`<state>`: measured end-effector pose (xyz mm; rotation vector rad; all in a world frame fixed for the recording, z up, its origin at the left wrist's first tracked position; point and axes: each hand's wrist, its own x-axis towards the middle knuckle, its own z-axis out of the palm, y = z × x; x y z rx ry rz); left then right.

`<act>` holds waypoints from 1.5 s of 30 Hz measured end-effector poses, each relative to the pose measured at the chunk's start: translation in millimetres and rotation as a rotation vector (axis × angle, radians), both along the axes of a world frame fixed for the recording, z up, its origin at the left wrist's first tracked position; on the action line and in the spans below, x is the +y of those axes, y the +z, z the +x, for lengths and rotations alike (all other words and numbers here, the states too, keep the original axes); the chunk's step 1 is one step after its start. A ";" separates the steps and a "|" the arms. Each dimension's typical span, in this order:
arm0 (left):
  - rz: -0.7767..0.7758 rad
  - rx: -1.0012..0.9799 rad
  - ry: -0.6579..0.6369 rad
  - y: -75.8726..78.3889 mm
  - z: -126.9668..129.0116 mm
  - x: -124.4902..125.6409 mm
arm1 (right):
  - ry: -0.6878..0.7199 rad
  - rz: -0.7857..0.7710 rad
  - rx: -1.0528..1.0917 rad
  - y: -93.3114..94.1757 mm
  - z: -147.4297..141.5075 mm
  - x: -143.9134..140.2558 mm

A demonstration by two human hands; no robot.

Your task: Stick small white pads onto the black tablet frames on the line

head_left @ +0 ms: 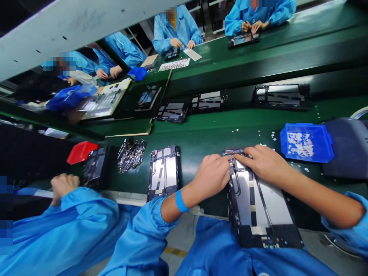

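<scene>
Left hand [212, 174] curled, fingers clenched onto the left edge of the tablet frame [258, 199] near its far end. Right hand [263, 163] laid flat over the far end of the same frame, fingers [240, 156] extended and pressing on a small part at the top left corner; not wrapped around anything. Fingertips of both hands almost touching there. Blue wristband [180, 201] on the left wrist.

Tablet frame lying flat on the green table [207, 134], at 6 o'clock of the view, long axis running from 12 to 6 o'clock, near end overhanging the table edge above the lap. Light inner plates and a thin dark cable visible inside it.

Second frame [163, 172] at 9 o'clock of the left hand, flat, well apart from the first. Pile of small metal parts [130, 153] further toward 9 o'clock, then a dark stack of frames [96, 166] with a red bin [80, 151] just beside it. Co-worker's fist [63, 186] at 9 o'clock, resting at the table edge.

Blue tray [306, 142] holding white scraps at 2 o'clock of the right hand, near it, leaning against a grey machine [349, 147]. White scraps scattered on the table around the tray.

More frames [207, 101] in a row at 12 o'clock on the belt. People in blue coats seated at the far side, hands on their own pieces.
</scene>
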<state>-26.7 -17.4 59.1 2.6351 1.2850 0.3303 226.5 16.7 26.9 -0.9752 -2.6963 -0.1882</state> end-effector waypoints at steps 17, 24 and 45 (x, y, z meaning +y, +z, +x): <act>-0.520 -0.431 0.240 -7.4 15.3 49.8 | 0.095 0.055 -0.107 3.9 1.6 2.2; -0.425 -0.409 0.247 -17.3 17.6 49.6 | 0.092 0.066 -0.100 6.6 0.3 2.1; -0.290 -0.460 0.284 -34.2 24.4 37.8 | 0.087 0.063 -0.064 5.7 0.1 2.3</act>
